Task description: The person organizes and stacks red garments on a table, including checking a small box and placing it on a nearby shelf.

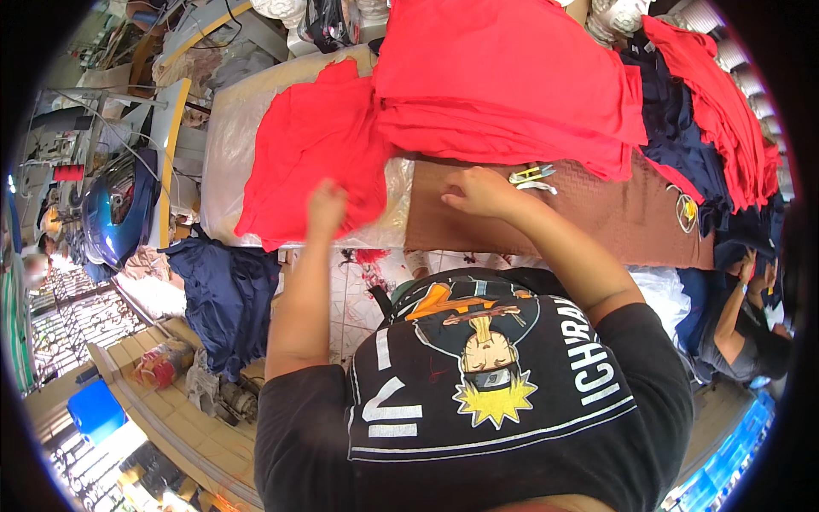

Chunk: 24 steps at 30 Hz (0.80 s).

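Observation:
A piece of red cloth (303,141), perhaps a garment, lies rumpled on the plastic-covered left part of the table. My left hand (327,207) is over its near edge, smeared by motion, so I cannot make out its fingers or any hold. Above the brown cloth (589,205) is my right hand (479,191), loosely curled, thumb apart from the fingers and nothing visible between them. Just right of that hand rest small thread snips (533,176) with yellow-green on them and a white-handled tool (537,187). A large stack of red fabric (512,77) spreads behind both hands.
At the right, navy cloth (678,119) and more red fabric (725,111) hang over the table. A yellow-and-white loop (686,211) lies near them. Another person (738,333) is at the far right. Navy fabric (223,294) drapes at the left, beside a yellow-edged machine table (175,154).

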Each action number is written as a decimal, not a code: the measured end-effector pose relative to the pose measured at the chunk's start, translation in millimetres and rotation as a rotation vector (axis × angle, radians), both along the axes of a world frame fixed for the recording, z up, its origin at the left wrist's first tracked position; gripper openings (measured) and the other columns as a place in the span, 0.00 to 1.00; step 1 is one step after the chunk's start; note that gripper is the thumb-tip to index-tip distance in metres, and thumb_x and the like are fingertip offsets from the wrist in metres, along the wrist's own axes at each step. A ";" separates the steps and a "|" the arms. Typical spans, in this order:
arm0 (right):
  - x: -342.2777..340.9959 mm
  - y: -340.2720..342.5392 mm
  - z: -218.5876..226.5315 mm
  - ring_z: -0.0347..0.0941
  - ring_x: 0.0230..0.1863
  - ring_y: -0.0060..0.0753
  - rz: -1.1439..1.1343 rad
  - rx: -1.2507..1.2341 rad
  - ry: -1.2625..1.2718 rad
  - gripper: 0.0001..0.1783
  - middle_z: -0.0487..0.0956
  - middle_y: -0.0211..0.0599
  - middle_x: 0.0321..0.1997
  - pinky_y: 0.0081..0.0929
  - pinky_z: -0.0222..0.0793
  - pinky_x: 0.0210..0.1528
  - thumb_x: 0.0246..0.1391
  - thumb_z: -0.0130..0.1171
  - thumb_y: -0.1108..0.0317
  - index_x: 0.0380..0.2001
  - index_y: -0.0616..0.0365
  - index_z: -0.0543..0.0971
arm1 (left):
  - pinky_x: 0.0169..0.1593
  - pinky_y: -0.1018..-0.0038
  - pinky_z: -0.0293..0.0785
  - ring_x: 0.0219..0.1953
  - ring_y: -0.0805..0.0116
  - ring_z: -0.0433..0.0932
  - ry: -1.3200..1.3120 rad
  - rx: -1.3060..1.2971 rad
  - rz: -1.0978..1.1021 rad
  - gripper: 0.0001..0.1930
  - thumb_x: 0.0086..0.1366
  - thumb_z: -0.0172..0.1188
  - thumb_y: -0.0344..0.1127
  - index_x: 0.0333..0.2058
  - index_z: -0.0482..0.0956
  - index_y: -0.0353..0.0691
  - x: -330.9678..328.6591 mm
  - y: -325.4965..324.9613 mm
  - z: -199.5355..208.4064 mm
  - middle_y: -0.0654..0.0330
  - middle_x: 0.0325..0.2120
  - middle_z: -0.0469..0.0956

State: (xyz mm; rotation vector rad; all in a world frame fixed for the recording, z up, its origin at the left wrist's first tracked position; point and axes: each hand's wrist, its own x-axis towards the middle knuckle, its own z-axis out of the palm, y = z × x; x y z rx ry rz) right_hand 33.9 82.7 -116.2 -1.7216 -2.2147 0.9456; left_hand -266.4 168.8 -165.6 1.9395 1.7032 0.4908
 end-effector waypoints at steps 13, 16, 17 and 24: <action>-125.7 72.5 59.9 0.72 0.44 0.34 -0.669 -0.228 1.333 0.22 0.75 0.41 0.43 0.32 0.67 0.49 0.50 0.55 0.59 0.44 0.62 0.71 | 0.40 0.70 0.72 0.34 0.62 0.76 -0.475 0.485 -0.824 0.14 0.53 0.58 0.29 0.40 0.74 0.40 83.3 -65.3 173.3 0.57 0.35 0.76; -73.5 47.7 130.5 0.72 0.44 0.31 -0.769 0.063 1.613 0.18 0.75 0.38 0.43 0.31 0.67 0.50 0.53 0.53 0.63 0.43 0.64 0.72 | 0.39 0.70 0.72 0.33 0.62 0.76 -0.560 0.490 -1.041 0.13 0.51 0.59 0.27 0.37 0.77 0.44 77.8 -77.2 175.8 0.59 0.36 0.77; -51.7 26.5 155.5 0.72 0.45 0.32 -0.740 0.282 1.607 0.17 0.75 0.39 0.43 0.31 0.67 0.49 0.52 0.53 0.65 0.43 0.64 0.72 | 0.37 0.72 0.72 0.34 0.62 0.76 -0.565 0.382 -1.086 0.12 0.50 0.60 0.27 0.35 0.78 0.44 74.6 -76.5 165.9 0.61 0.35 0.77; 55.0 -126.3 240.9 0.73 0.34 0.25 -0.800 0.905 1.475 0.10 0.77 0.34 0.32 0.24 0.70 0.37 0.45 0.58 0.74 0.34 0.64 0.76 | 0.36 0.74 0.72 0.32 0.64 0.77 -0.665 0.224 -0.964 0.06 0.55 0.56 0.23 0.32 0.78 0.35 124.5 -85.4 152.9 0.54 0.29 0.77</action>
